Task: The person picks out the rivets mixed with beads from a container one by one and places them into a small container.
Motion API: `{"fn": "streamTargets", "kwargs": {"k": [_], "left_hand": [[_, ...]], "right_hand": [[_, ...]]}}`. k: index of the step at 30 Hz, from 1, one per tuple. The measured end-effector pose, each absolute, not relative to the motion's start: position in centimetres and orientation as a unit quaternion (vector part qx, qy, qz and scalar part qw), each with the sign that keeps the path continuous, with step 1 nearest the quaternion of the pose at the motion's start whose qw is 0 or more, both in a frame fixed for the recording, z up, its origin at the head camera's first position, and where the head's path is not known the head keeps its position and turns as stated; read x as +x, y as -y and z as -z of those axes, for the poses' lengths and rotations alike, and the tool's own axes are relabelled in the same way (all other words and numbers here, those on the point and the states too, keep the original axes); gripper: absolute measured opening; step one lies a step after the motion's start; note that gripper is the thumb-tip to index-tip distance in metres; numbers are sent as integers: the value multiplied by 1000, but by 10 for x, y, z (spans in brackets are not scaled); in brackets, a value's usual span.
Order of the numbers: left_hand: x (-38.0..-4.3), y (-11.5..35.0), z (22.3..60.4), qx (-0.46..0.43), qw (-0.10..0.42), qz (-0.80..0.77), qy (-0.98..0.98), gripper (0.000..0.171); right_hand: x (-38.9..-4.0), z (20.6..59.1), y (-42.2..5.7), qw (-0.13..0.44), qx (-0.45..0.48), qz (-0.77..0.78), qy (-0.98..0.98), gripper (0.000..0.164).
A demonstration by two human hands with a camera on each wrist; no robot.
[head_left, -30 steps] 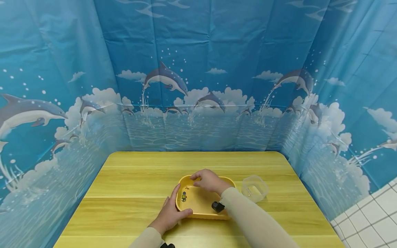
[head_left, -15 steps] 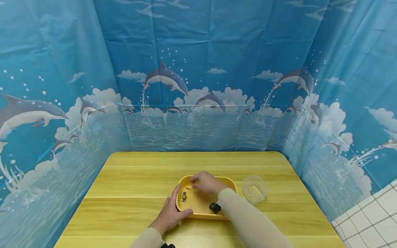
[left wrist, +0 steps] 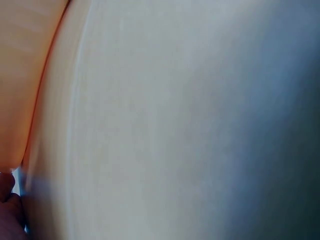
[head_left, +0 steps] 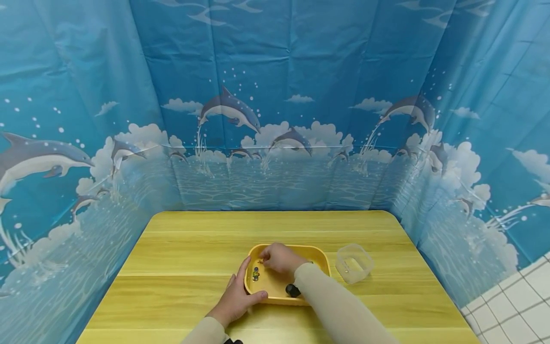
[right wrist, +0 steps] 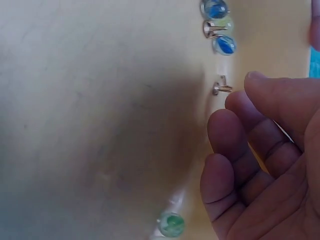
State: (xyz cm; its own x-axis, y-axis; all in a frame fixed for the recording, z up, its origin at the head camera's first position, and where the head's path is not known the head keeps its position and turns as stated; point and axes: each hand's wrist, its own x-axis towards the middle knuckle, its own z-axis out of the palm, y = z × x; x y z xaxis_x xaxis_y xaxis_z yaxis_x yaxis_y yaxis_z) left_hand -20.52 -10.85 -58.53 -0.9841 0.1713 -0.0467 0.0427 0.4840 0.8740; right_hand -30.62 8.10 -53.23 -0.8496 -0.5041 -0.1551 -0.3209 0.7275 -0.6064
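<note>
A yellow plastic tray (head_left: 279, 301) stands on the table. My left hand (head_left: 235, 298) grips its near left corner, thumb on the near rim and fingers along the left side. My right hand (head_left: 281, 258) reaches down inside the tray with bent fingers. In the right wrist view, its thumb and index fingertips are right beside a small gold-coloured pin (right wrist: 220, 89) with a round flat head, and nothing shows between them. Blue glass marbles (right wrist: 224, 45) and another gold pin (right wrist: 212, 28) lie grouped at the tray's left end. A green marble (right wrist: 172, 225) lies apart.
A clear plastic container (head_left: 354, 263) with small bits inside stands just right of the tray on the yellow wood-grain table (head_left: 172, 267). A blue dolphin-print curtain (head_left: 275, 105) surrounds the table's back and sides.
My right hand has lowered into the tray and drifted slightly left, to the small pin near the far left corner. My left hand keeps its place on the tray.
</note>
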Motion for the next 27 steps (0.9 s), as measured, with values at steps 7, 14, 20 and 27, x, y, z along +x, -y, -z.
{"fn": "streamTargets", "kwargs": {"k": [7,14,20,27], "left_hand": [[-206,108,587,63,60,-500,-862,112],[-203,109,581,63,56,-497,-863,112],[-202,108,581,67,59,-500,-861,111],[-202,108,583,65,59,-501,-861,111]], "right_hand": [[-304,542,-79,152,-223,288,-919,27],[-303,545,-75,137,-231,271,-924,27],[-304,548,-74,129,-224,276,-926,25],[-303,551,-73,122,-221,270,-929,17]]}}
